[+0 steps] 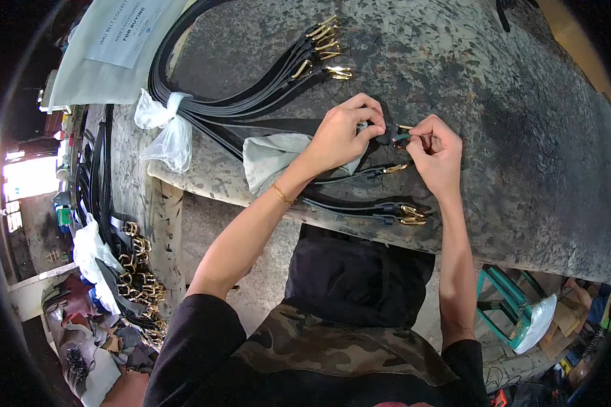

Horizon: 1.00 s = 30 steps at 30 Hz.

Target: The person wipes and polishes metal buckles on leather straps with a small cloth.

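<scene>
My left hand (352,132) is closed, with thumb and forefinger pinched at the end of a black belt (278,125) that runs out from a tied bundle. A pale grey cloth (265,159) lies under that wrist and reaches up beneath the hand. Just to the right, my right hand (438,152) is also closed, its fingertips pinching a small piece with gold and green on it; its kind is too small to make out. Below the hands lie belts with gold buckles (412,216). Above them, more gold buckles (326,41) fan out from the bundle.
A clear plastic tie (173,115) wraps the bundle on the stained worktable (523,169). A labelled bag (115,47) lies at upper left. More buckled belts (139,271) hang at left above leather scraps (88,332). A green stool (506,298) stands at lower right.
</scene>
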{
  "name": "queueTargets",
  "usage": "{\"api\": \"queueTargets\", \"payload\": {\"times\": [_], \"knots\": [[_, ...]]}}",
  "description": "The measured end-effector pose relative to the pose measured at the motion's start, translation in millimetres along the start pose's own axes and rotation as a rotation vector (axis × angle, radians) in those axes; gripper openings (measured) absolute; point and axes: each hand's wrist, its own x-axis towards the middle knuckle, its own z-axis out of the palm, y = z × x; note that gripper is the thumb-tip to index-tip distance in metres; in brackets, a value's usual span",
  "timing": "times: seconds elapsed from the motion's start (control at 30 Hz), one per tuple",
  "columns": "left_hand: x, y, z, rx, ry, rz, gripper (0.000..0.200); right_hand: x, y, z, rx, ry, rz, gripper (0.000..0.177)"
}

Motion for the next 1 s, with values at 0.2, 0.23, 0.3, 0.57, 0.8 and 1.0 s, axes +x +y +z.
{"api": "queueTargets", "payload": {"times": [0.2, 0.23, 0.3, 0.57, 0.8, 1.0], "knots": [[0.5, 0.7, -1.2, -0.011, -0.008, -0.004, 0.008, 1.1, 1.3, -0.6, -0.028, -0.018, -0.017, 0.011], [0.6, 0.6, -1.7, -0.009, -0.004, 0.008, 0.008, 1.2, 2.7, -0.1, -0.018, -0.026, -0.028, 0.011], [1.5, -0.3, -2.3, -0.008, -0.012, -0.003, 0.007, 1.5, 0.1, 0.6, -0.056, -0.024, -0.03, 0.011], [0.1, 0.7, -2.0, -0.04, -0.027, -0.06, 0.008, 1.7, 0.1, 1.2, -0.112, -0.027, -0.073, 0.012], [1.2, 1.2, -3.8, -0.025, -0.015, -0.03, 0.007, 2.8, 0.9, 0.4, -0.121, -0.051, -0.096, 0.01], [2.6, -0.9, -4.1, -0.056, 0.056, -0.023, 0.016, 3.9, 1.0, -6.2, 0.15, 0.029, 0.083, 0.005]]}}
